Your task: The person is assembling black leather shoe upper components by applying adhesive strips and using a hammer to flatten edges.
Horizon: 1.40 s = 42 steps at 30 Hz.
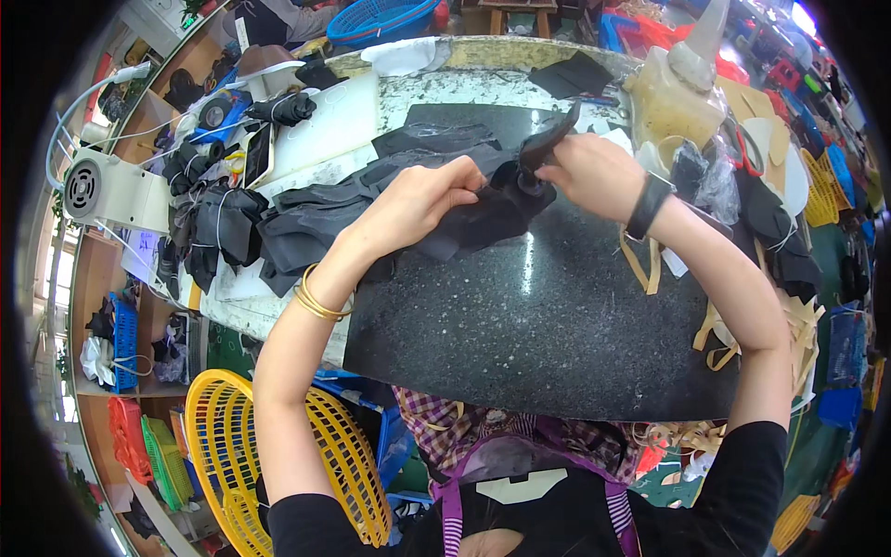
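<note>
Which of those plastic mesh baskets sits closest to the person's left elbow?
The yellow round mesh basket, just beside the left forearm below the table edge. The blue basket lies far across the table; the red and green ones sit on the left shelf.

The worktop (pixel 422 93) is pale and stained, with a curved far edge. A large glossy black slab (pixel 557 316) lies on it and covers most of the near part. To the left a white board (pixel 339 121) lies flat, with a heap of black fabric pieces (pixel 306 223) beside it. A translucent glue bottle (pixel 673 97) stands at the far right, and tan strips (pixel 719 339) lie along the slab's right edge.
</note>
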Motion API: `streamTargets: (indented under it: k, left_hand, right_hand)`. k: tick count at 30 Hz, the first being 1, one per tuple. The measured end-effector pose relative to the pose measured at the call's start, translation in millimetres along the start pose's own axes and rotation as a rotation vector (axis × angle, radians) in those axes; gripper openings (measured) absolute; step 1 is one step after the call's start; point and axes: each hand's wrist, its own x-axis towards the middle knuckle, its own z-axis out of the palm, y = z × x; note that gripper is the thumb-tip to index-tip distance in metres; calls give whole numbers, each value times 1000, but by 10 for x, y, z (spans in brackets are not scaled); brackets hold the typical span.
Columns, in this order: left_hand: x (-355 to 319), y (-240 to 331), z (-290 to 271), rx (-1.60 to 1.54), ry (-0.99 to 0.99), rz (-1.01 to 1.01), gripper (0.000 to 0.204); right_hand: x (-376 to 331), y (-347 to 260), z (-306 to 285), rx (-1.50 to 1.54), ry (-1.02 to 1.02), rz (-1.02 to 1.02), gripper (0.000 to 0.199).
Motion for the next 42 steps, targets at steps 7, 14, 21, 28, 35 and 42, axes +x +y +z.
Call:
streamTargets:
  k: [7, 14, 21, 28, 35, 42]
  left_hand:
    - [-223, 185, -123, -143, 114, -71, 12]
    - [-402, 329, -4, 549, -139, 172, 35]
    - [-629, 716, 6, 124, 8, 277, 7]
    - [-494, 608, -83, 368, 280, 162, 36]
    - [-509, 359, 94, 426, 255, 28, 18]
    - [-701, 1348, -137, -256, -181, 78, 17]
  right_hand:
    - [-5, -140, 29, 15, -128, -26, 26]
    - [-8, -166, -46, 103, 181, -34, 25]
    - [211, -484, 46, -18, -89, -155, 24]
    - [126, -498, 91, -87, 30, -164, 24]
    - [229, -588, 47, -148, -41, -176, 21]
    - [148, -574, 162, -204, -6, -234, 16]
